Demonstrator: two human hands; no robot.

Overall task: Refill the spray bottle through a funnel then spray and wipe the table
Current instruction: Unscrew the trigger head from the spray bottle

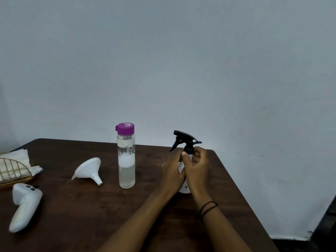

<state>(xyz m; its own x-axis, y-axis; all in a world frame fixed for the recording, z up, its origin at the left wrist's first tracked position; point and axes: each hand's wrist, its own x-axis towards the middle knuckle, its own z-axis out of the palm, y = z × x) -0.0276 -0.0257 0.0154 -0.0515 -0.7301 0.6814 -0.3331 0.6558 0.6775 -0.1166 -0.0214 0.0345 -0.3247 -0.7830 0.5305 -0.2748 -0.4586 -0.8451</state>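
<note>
Currently one spray bottle (184,188) is stood upright right of centre on the table (227,188), gripped by both hands — left hand (172,174) curled round the body, right hand (197,168) round the neck. Further left: one capped bottle (126,160), one funnel (88,170) on its side, one controller (24,206), one napkin basket (12,170).

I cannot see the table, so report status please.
Both hands, left and right, grip white spray bottle. Black trigger head on. White plastic funnel lying aside.
</note>
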